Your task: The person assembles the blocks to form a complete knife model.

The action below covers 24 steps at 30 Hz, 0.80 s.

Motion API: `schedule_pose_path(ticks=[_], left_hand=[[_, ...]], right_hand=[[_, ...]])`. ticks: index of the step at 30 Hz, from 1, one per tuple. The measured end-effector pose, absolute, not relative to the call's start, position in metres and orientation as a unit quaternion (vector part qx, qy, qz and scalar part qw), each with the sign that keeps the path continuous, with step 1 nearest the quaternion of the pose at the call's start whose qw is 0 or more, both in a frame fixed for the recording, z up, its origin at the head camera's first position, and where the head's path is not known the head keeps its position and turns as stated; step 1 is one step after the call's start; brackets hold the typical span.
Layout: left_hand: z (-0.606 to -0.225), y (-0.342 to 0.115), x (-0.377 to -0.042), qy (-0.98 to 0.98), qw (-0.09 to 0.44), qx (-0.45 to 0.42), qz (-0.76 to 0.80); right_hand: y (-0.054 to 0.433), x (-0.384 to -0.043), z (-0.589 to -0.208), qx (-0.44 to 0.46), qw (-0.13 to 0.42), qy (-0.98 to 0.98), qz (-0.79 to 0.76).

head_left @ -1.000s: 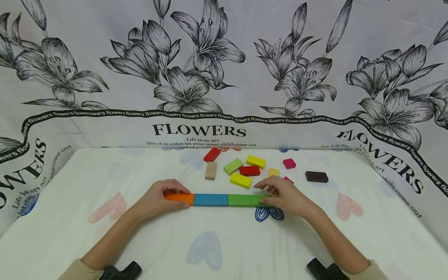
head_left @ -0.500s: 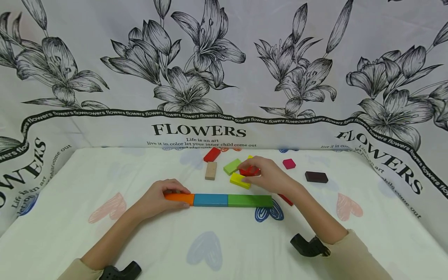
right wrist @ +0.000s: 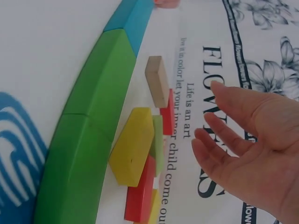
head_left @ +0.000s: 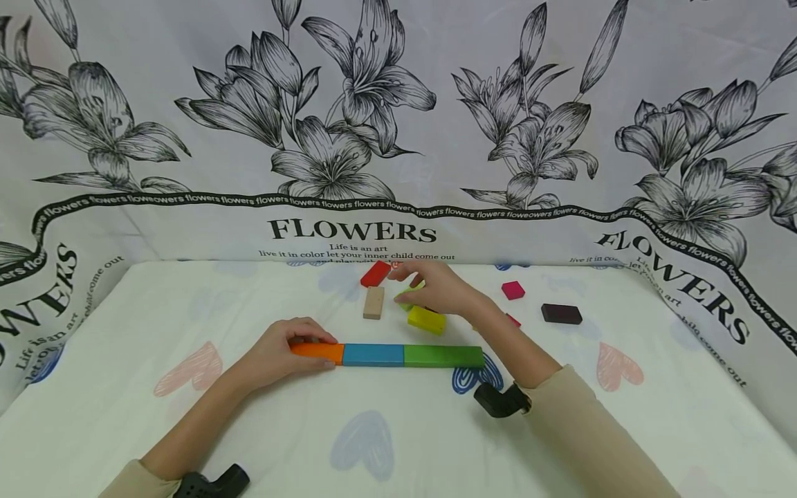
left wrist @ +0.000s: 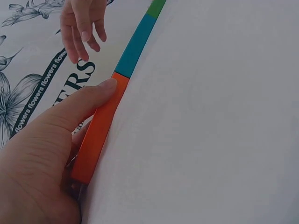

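Left of centre in the head view, my left hand (head_left: 280, 353) pinches the orange block (head_left: 314, 353) between thumb and fingers. It heads a straight row with a blue block (head_left: 373, 355) and two green blocks (right wrist: 100, 70), joined end to end. My right hand (head_left: 447, 289), fingers spread and holding nothing, hovers over the loose blocks behind the row. Below it lie a yellow block (head_left: 427, 320), a light green block (right wrist: 158, 144) and a red block (right wrist: 140, 193). Just left of its fingertips are another red block (head_left: 375, 274) and a plain wooden block (head_left: 373, 303).
Farther right lie a crimson block (head_left: 513, 290), a dark brown block (head_left: 562, 314) and a partly hidden crimson piece (head_left: 513, 320). A white cloth (head_left: 274, 429) printed with hearts covers the table, and a flower-printed sheet (head_left: 436, 173) hangs behind.
My right hand has left the green end of the row and moved left and away from me over the loose blocks. The left hand stays on the orange block.
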<state>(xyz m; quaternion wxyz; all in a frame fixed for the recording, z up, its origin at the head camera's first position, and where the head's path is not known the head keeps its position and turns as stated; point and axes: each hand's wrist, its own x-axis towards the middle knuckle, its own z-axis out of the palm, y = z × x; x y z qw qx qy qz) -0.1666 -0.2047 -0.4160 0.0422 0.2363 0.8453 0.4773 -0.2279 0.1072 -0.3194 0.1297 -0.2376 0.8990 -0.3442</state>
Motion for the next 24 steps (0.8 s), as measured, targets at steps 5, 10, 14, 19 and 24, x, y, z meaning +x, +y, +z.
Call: schedule_pose_path(ticks=[5,10,14,19,24], left_hand=[[-0.415,-0.205,-0.166,0.847,0.044,0.237,0.474],[-0.414,-0.205,-0.166,0.845,0.045,0.238,0.476],[-0.413,-0.205,-0.166,0.845,0.044,0.24,0.476],[-0.413,-0.204,-0.166,0.843,0.04,0.244,0.478],[-0.414,-0.204,-0.165,0.841,0.037,0.247,0.48]], right_hand=[[0.094,-0.239,-0.324,-0.237,0.143,0.899,-0.339],[0.086,-0.249,-0.329,-0.235,0.161,0.895,-0.344],[0.082,-0.256,-0.335,-0.23,0.174,0.896,-0.338],[0.078,-0.261,-0.34,-0.236,0.182,0.898,-0.325],[0.075,-0.263,-0.341,-0.237,0.189,0.9,-0.314]])
